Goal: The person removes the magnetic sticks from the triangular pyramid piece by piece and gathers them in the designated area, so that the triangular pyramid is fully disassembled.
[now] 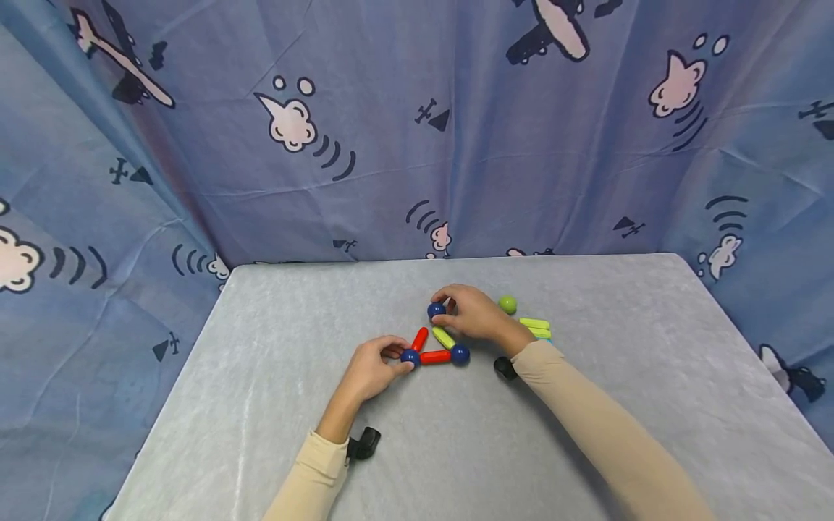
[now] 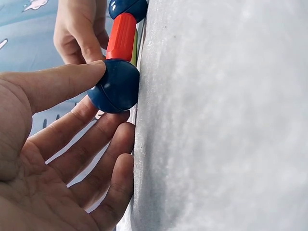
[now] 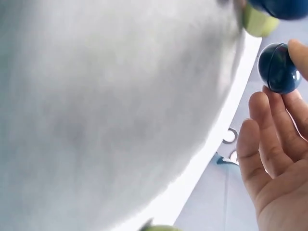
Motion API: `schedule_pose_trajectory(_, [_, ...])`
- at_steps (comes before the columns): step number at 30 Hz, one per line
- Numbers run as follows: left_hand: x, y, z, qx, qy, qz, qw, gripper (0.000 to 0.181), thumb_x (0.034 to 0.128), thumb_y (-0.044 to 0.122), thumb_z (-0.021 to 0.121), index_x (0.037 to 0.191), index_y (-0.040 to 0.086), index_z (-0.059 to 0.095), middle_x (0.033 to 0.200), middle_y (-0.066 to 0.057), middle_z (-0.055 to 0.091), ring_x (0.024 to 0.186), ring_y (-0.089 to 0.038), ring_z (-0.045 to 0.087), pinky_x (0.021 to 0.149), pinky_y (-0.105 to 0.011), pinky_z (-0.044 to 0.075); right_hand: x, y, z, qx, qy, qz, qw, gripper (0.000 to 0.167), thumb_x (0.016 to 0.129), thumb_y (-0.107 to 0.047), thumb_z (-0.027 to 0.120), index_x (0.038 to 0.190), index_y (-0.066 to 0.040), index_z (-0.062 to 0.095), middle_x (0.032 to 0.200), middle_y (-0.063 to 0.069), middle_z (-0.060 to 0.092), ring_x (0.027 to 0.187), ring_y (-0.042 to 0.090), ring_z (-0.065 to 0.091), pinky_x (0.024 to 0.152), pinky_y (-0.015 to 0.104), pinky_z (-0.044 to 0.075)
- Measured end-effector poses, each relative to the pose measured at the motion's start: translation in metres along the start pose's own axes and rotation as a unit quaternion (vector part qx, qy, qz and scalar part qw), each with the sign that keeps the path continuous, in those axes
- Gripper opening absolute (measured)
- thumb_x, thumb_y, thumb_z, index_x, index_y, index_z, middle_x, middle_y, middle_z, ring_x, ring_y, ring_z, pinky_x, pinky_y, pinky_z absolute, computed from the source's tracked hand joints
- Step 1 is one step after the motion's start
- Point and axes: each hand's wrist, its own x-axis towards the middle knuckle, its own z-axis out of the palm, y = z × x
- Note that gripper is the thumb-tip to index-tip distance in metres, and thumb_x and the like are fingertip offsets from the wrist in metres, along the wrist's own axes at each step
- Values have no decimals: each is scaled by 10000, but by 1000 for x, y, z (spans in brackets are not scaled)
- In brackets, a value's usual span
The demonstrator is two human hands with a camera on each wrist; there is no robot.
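Note:
My left hand (image 1: pixel 371 369) pinches a dark blue ball (image 1: pixel 410 358) between thumb and fingers, close above the tabletop. A red rod (image 1: pixel 435 357) links this ball to a second blue ball (image 1: pixel 460 354) on its right. Another red rod (image 1: pixel 420 339) slants up and away from the held ball. From the right-hand ball a yellow-green rod (image 1: pixel 444 336) slants back toward my right hand (image 1: pixel 478 311). That hand pinches a third blue ball (image 3: pixel 279 68) between thumb and fingertips. In the right wrist view, this ball stands apart from the yellow-green rod (image 3: pixel 259 21).
Beyond the right wrist lies a green ball (image 1: pixel 507 305). Yellow-green rods (image 1: pixel 534 323) lie beside the right forearm, with a sliver of light blue showing near them; the sleeve partly hides this group. A patterned blue curtain (image 1: pixel 365 181) hangs behind the grey-white table (image 1: pixel 293 311).

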Motion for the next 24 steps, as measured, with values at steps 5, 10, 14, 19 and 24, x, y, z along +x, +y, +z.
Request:
schedule_pose_trajectory(5, [-1,-1,0,29,33,-88,10000,248,845,176,801,1076,132,726,1038,-26,720,955,-165,661,878,-359,555,-5,0,-13,-97,28,94,9999,438,901,-356,740,1261,-126,645,1169,44,671,1005,197,610,830,350,516])
schedule_pose_trajectory(10, [0,-1,1,60,20,-46,10000,251,846,183,801,1078,131,724,1036,-26,719,954,-164,660,871,-359,553,-11,11,-26,-153,155,25,9998,424,896,-344,747,1249,-127,654,1189,43,676,1024,211,618,841,372,513])
schedule_pose_trajectory(14, [1,-2,2,75,40,11,10000,252,842,178,804,1076,132,725,1030,-29,720,954,-165,662,868,-357,553,-15,20,-38,-267,94,62,9996,433,901,-344,741,1264,-125,653,1211,49,674,1052,227,611,874,405,518])
schedule_pose_trajectory(19, [1,-2,2,52,46,12,10000,254,842,175,802,1080,133,725,1035,-30,720,961,-169,661,872,-361,552,-17,27,-52,-372,50,176,9991,437,909,-344,732,1278,-124,650,1232,51,673,1074,237,605,903,422,514])
schedule_pose_trajectory(24, [0,-2,2,24,58,2,10000,258,836,170,808,1078,134,726,1031,-28,720,958,-169,660,872,-361,553,-23,35,-63,-465,59,186,9987,444,917,-336,723,1292,-113,639,1246,64,665,1087,246,603,900,432,510])
